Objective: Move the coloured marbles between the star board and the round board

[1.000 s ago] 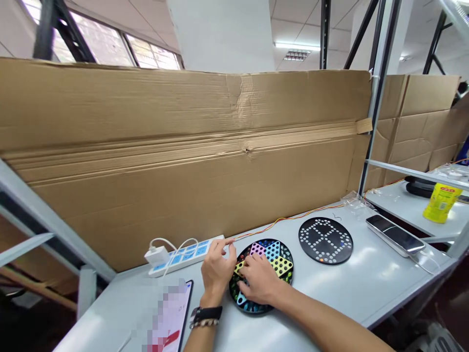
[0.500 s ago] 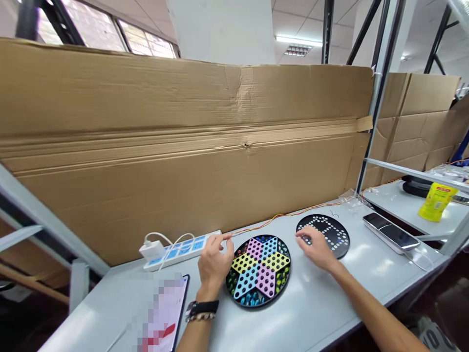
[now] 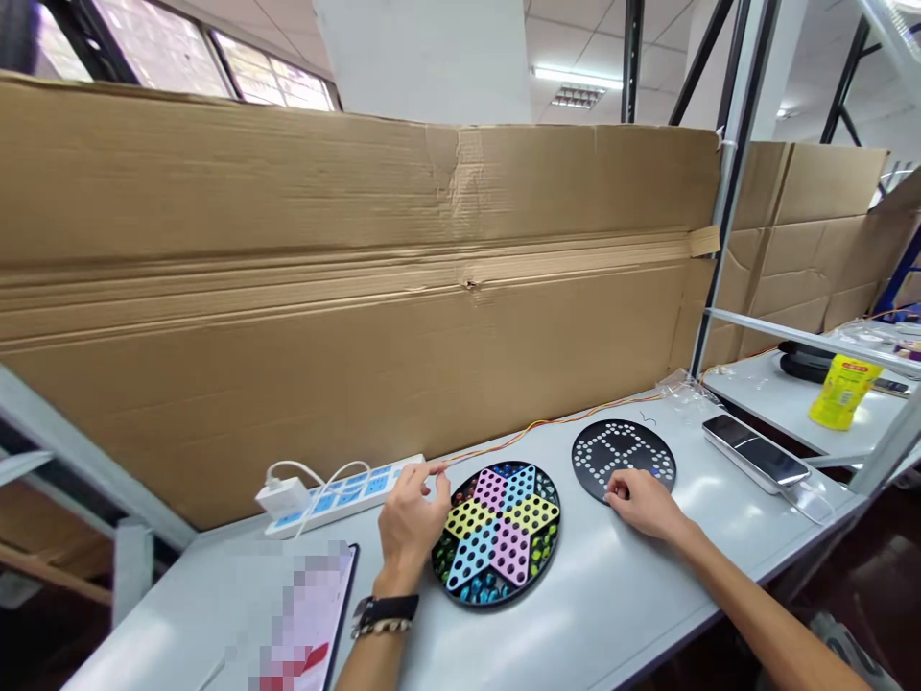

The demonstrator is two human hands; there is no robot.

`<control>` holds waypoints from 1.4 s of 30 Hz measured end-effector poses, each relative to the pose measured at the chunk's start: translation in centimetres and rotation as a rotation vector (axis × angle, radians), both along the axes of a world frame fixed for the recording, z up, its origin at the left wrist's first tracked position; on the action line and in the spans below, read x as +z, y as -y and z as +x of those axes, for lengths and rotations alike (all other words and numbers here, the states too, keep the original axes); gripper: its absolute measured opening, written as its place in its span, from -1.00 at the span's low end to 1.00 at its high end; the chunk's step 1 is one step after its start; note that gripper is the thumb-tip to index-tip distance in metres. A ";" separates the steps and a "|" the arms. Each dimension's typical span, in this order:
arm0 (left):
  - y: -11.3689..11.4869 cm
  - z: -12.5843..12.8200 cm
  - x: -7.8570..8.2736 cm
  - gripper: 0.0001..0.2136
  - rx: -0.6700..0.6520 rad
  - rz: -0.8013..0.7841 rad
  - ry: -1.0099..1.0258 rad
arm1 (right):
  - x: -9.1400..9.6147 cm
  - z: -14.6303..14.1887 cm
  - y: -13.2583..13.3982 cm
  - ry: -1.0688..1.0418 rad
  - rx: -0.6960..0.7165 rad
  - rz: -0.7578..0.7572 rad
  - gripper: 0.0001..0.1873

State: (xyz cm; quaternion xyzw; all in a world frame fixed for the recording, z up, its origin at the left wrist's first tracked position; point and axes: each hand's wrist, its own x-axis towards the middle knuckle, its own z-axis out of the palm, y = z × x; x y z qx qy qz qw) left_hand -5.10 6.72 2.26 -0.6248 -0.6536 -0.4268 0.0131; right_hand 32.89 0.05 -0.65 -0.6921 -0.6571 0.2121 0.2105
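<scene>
A round black Chinese checkers board (image 3: 496,533) with a coloured six-point star and marbles in its holes lies on the white table (image 3: 547,629). My left hand (image 3: 410,518) rests just left of it, fingers stretched toward a blue-and-white power strip (image 3: 338,501) and holding nothing visible. A second black disc (image 3: 611,456) with rows of white-rimmed holes lies to the right. My right hand (image 3: 644,506) sits at its lower edge with fingers curled down; any marble in them is hidden.
A tall cardboard sheet (image 3: 360,288) stands behind the table. A charger (image 3: 280,497) sits in the strip, and a coloured wire (image 3: 561,437) runs along the back. A blurred phone (image 3: 309,614) lies front left, a phone-like device (image 3: 755,453) right, and a yellow bottle (image 3: 838,393) further right.
My right hand has left the star board and crossed right to the lower edge of the black disc. The star board is now uncovered. My left hand has barely moved.
</scene>
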 end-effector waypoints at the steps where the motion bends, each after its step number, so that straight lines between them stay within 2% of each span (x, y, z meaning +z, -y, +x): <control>1: 0.0 -0.1 -0.1 -0.80 0.002 0.002 0.000 | 0.2 -0.1 -0.2 0.000 0.004 -0.016 -0.85; 9: 0.0 -0.3 -0.2 -0.80 0.003 0.010 -0.006 | 0.1 0.2 -1.6 -0.031 -0.042 -0.083 -0.76; 13: 0.0 -0.2 -0.2 -0.79 -0.002 0.012 -0.009 | 0.8 0.1 -1.6 -0.031 -0.061 0.015 -0.71; 16: 0.0 0.0 -0.2 -0.79 -0.008 0.021 -0.010 | 2.0 -1.6 -1.8 -0.114 0.006 0.111 -0.73; 18: 0.0 0.1 -0.3 -0.79 -0.009 0.030 -0.007 | 2.7 -4.2 -2.3 -0.201 0.105 0.153 -0.78; 21: 0.0 0.0 -0.3 -0.79 -0.012 0.050 -0.008 | 3.0 -10.2 -2.9 -0.335 0.306 0.185 -0.86; 23: 0.0 -0.2 -0.4 -0.80 -0.012 0.064 -0.004 | 2.6 -14.6 -3.3 -0.356 0.421 0.201 -0.88; 25: 0.0 -0.5 -0.4 -0.80 -0.008 0.070 0.009 | 1.9 -18.6 -3.6 -0.337 0.479 0.225 -0.88; 27: -0.1 -0.9 -0.3 -0.79 -0.009 0.076 0.022 | 1.1 -21.5 -4.0 -0.292 0.528 0.239 -0.87; 29: -0.2 -1.2 -0.3 -0.79 -0.011 0.086 0.041 | 0.3 -23.2 -4.5 -0.227 0.552 0.280 -0.84; 33: -0.3 -1.2 -0.3 -0.79 -0.002 0.109 0.071 | -0.9 -23.9 -4.9 -0.107 0.574 0.391 -0.77; 38: 0.0 -0.7 -0.1 -0.78 -0.020 0.104 0.060 | -1.4 -23.4 -4.3 -0.030 0.644 0.400 -0.78; 42: 0.2 -0.7 0.1 -0.78 -0.019 0.107 0.051 | -0.8 -21.3 -4.1 -0.044 0.569 0.436 -0.87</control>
